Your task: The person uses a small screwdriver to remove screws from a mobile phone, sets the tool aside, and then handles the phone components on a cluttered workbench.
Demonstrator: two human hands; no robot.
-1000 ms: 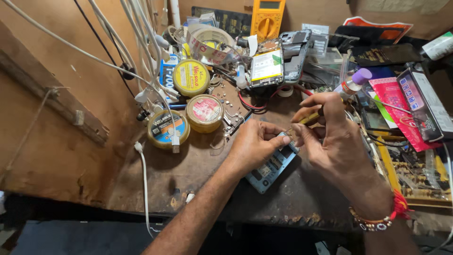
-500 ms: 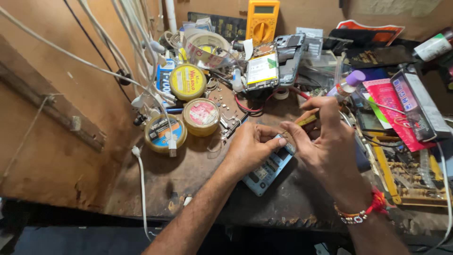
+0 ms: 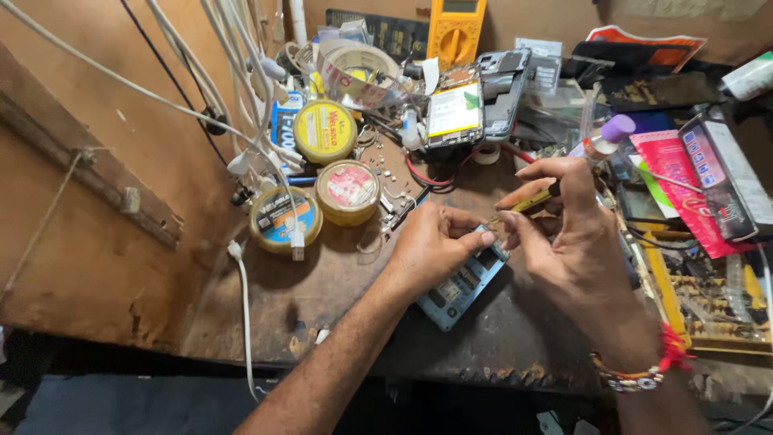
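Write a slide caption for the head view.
Left hand steadies an opened phone while right hand applies a yellow-handled tool.

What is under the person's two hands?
An opened phone lies on the wooden bench, its insides showing. The left hand and right hand cover its upper end, so that part is hidden.

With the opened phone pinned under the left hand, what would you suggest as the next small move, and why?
Probably ease the yellow-handled tool in the right hand down to the spot by the left hand's fingertips. The tip already hovers at the upper end of the opened phone, which the left hand steadies on the bench.
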